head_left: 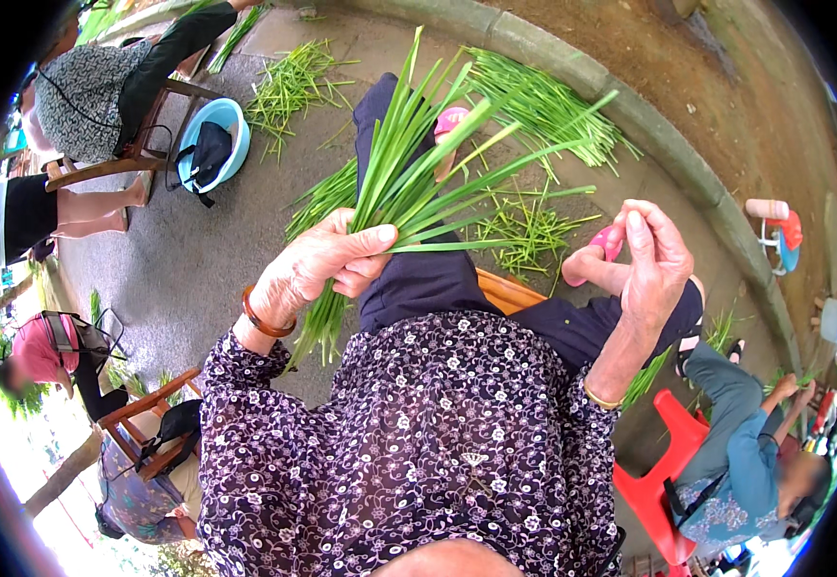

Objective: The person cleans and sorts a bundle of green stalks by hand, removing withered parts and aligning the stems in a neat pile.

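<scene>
My left hand (320, 262) is wrapped round a bunch of long, flat green leaves that look like garlic chives (409, 183). Their tips fan out upward and to the right, while the stalk ends hang below my fist. Apart from the bunch, on the right, my right hand (651, 264) is raised with its fingers drawn together in a pinch. Whatever lies between those fingertips, if anything, is too small to see. Beyond my knees a thick heap of the same leaves (544, 101) lies on the ground, with short loose pieces (534, 226) nearer my feet.
A low curb (621, 91) curves round the far right side. Another leaf pile (298, 87) lies at the far left beside a blue basin (236, 144) holding a dark bag. People sit on both sides, one by a red plastic stool (664, 471).
</scene>
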Demonstrator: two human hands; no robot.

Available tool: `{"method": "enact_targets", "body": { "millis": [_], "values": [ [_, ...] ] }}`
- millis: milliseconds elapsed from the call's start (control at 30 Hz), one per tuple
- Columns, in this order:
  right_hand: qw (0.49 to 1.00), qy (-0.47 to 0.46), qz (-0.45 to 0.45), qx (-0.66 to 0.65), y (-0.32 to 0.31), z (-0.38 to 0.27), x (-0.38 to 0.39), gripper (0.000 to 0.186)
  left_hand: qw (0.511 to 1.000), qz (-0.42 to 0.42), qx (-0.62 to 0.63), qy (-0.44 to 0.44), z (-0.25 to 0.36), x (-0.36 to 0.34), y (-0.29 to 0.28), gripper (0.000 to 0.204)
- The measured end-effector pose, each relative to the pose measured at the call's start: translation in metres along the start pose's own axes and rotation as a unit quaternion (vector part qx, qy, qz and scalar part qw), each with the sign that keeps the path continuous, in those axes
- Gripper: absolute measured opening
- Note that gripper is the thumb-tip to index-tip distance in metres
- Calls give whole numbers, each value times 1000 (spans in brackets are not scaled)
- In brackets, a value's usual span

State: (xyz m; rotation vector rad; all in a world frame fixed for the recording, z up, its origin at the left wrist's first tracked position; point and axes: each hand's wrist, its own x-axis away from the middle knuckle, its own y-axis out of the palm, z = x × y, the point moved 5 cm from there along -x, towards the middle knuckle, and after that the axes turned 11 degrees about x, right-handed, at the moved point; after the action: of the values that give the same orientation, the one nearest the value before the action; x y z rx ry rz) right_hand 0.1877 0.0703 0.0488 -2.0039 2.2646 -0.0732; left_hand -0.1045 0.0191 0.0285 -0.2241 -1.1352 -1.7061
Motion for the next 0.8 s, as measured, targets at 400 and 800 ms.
{"method": "enact_targets", "body": {
  "millis": [400,800],
  "values": [
    [993,-44,-57,-89,-2,-18,9,15,998,-32,-15,-50,-14,-10,20,38],
    [970,112,-57,-206,-37,24,-17,30,995,-52,-59,-64,-17,-5,22,31]
  ]
}}
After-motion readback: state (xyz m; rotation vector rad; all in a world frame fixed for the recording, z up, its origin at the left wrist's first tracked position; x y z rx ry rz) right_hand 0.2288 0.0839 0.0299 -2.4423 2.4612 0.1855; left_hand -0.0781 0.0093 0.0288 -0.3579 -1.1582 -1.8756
